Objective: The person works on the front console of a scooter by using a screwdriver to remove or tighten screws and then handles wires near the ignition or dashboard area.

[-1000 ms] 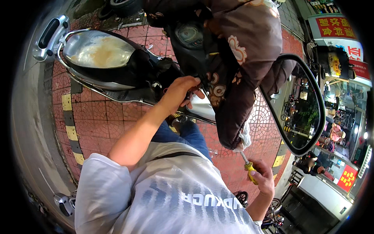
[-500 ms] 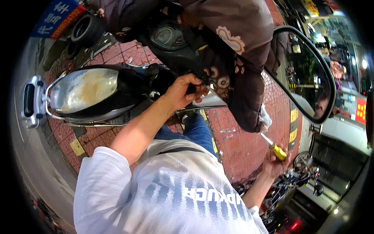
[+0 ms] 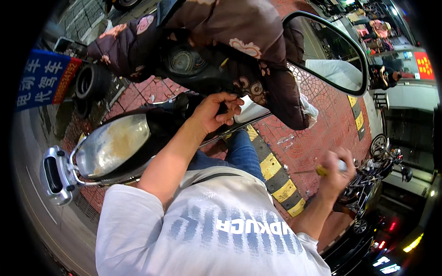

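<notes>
My left hand is at the scooter's black front panel, just below the round dashboard, fingers curled at its edge; what they grip, if anything, is hidden. Beside it is a light silver panel. My right hand is held low at the right, closed round a screwdriver with a yellow handle, blurred. A brown flowered quilted cover drapes over the handlebar, with a whitish scrap at its lower right end.
The scooter's seat and rear rack lie left. A mirror juts right. Old tyres and a blue sign stand upper left; parked motorbikes, people and a striped bump strip are at the right.
My right hand with the screwdriver has moved away from the cover's lower tip, outward and up. My left hand stays at the front panel. The view has turned.
</notes>
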Demonstrator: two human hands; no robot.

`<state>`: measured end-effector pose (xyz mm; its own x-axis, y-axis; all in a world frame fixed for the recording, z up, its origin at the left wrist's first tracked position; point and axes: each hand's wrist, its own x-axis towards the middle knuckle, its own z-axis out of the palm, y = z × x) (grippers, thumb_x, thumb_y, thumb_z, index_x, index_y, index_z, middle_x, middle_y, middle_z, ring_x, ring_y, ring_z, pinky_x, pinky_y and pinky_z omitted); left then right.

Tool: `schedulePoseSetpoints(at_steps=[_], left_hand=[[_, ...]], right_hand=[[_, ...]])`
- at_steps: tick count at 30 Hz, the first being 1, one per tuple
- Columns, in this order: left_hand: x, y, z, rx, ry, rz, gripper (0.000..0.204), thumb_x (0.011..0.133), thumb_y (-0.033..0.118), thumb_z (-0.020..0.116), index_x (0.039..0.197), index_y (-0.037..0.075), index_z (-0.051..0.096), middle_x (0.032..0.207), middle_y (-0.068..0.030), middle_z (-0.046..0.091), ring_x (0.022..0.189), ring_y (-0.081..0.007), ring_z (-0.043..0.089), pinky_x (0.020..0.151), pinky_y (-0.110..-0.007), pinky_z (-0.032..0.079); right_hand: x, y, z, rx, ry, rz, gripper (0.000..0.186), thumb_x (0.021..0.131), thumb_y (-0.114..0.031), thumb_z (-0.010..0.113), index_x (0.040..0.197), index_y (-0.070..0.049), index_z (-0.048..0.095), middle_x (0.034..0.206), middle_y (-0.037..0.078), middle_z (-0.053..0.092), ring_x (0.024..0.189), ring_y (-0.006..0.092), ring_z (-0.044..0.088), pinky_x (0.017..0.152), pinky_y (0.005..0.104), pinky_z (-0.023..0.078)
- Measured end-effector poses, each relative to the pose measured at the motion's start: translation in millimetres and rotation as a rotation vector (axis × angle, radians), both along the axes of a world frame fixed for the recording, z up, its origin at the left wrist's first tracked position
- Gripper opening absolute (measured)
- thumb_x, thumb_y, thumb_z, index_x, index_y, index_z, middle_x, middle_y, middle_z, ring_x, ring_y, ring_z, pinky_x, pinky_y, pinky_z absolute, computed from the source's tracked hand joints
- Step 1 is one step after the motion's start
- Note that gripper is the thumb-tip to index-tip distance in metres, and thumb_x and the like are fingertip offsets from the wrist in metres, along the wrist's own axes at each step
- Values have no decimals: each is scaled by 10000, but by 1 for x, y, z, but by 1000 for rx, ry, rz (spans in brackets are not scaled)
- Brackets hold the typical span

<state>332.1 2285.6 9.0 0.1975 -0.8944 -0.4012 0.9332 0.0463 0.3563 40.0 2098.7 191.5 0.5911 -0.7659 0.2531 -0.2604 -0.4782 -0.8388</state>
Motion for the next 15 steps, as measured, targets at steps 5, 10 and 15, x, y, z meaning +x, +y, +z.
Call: schedulePoseSetpoints(at_steps=[5,10,15], left_hand=[[-5,7,2,73,60,102,284,987,277,586,929,12,669,703,-58,595,381,-93,311,583,-304,411],[-7,7,22,199,49,59,277,964,274,605,866,18,644,663,-51,551,377,-102,289,520,-313,399],[-3,7,18,213,5,77,283,949,264,605,846,3,646,650,-57,560,398,-115,357,502,-310,395]], right_hand=[[140,65,7,-145,206,512,365,824,-34,756,1179,12,684,797,108,698,689,191,682,652,314,526],[166,52,-2,-138,156,404,368,809,-10,745,1171,19,682,786,122,698,681,210,679,678,322,530],[171,54,-9,-175,94,379,286,794,-1,735,1077,29,706,768,120,698,663,204,675,659,314,530]])
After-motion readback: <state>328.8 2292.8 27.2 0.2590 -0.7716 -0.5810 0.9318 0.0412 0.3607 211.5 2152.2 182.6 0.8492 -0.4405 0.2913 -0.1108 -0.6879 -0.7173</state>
